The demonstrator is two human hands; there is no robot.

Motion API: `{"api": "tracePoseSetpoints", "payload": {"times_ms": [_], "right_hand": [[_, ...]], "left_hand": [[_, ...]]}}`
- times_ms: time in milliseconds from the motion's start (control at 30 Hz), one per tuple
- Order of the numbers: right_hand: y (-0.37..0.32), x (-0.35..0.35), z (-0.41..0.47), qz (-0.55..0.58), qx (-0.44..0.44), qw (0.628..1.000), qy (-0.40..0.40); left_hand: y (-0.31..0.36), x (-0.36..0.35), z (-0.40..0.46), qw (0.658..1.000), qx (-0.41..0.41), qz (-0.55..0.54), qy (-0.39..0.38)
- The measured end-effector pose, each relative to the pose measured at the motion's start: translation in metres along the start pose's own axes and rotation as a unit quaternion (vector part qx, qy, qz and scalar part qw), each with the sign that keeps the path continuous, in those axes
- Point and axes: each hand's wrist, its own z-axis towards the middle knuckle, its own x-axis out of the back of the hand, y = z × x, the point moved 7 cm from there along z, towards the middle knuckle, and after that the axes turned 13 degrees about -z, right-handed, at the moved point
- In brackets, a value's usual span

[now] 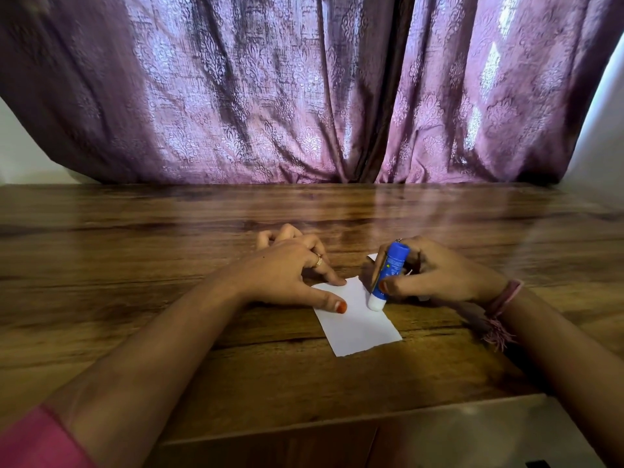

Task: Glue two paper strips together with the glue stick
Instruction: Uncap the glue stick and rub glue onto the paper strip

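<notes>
White rectangular paper strip (358, 319), flat on brown wooden table (169, 265), near its front edge. Blue glue stick (388, 270), tilted, white tip touching strip's far right edge; grasped by curled fingers of right hand (435, 278). Strip's far left corner pinned by left hand (290, 271), thumb and forefinger straight. Beyond, purple patterned curtain (270, 96).

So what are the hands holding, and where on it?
The right hand grips the blue glue stick around its barrel, tip on the paper strip. The left hand only presses the strip's far end down.
</notes>
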Motion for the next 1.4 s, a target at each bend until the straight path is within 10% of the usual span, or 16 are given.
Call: {"api": "tracePoseSetpoints", "payload": {"times_ms": [1400], "right_hand": [[-0.007, -0.009, -0.012, 0.021, 0.011, 0.995, -0.099]], "left_hand": [[0.004, 0.002, -0.003, 1.0, -0.001, -0.009, 0.009]]}}
